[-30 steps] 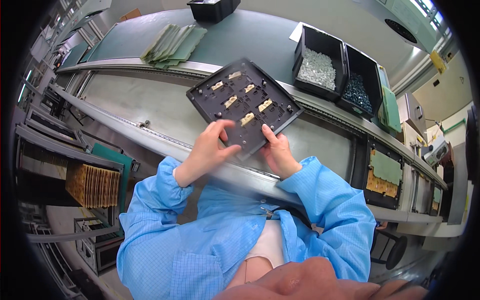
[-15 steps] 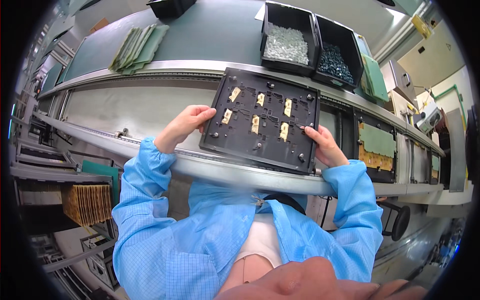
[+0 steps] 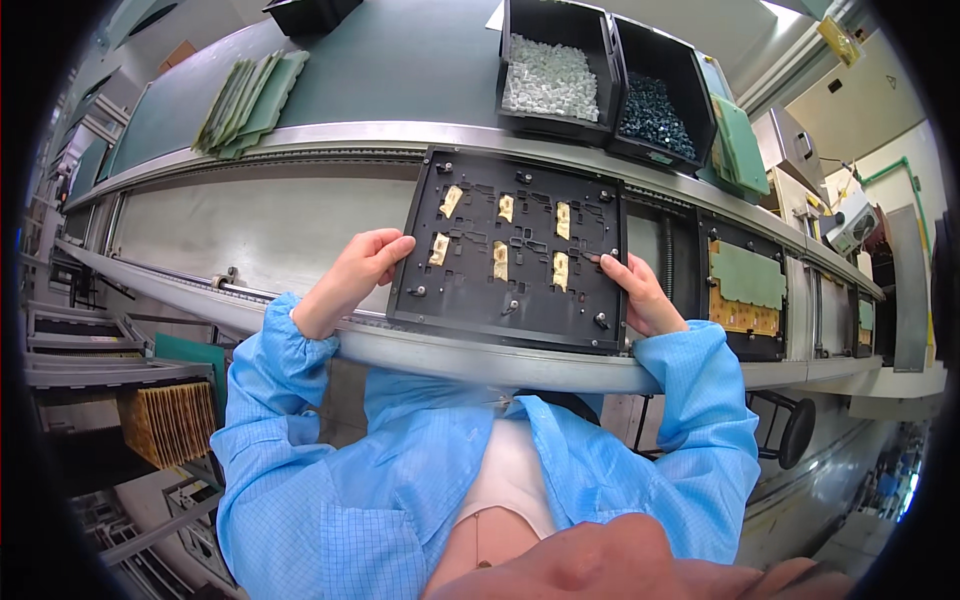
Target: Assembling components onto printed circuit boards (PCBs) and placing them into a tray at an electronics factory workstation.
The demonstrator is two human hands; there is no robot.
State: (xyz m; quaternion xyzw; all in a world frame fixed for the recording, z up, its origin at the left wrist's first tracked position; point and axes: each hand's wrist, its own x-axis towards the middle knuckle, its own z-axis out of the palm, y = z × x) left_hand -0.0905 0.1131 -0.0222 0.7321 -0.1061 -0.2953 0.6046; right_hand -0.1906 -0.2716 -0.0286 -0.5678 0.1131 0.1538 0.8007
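A flat black fixture plate (image 3: 460,305) with cutouts, small screw clamps and a raised rim lies across the conveyor rails in front of me. Several cream-coloured strips (image 3: 500,261) sit on it in two rows. My left hand (image 3: 357,272) grips the plate's left edge, thumb on top and fingers curled below. At the right edge my right hand (image 3: 645,295) holds the plate the same way, its thumb over the rim. The fingertips under the plate are hidden.
Beyond the rail stand a black bin of clear pieces (image 3: 550,80) and a bin of dark blue pieces (image 3: 655,120). Green boards (image 3: 250,100) lean at the far left. Another fixture with a green board (image 3: 747,275) sits to the right on the conveyor (image 3: 260,210).
The plate has turned slightly and come down more level with the rails, shifting a little left and toward me. Both hands have kept their hold on it.
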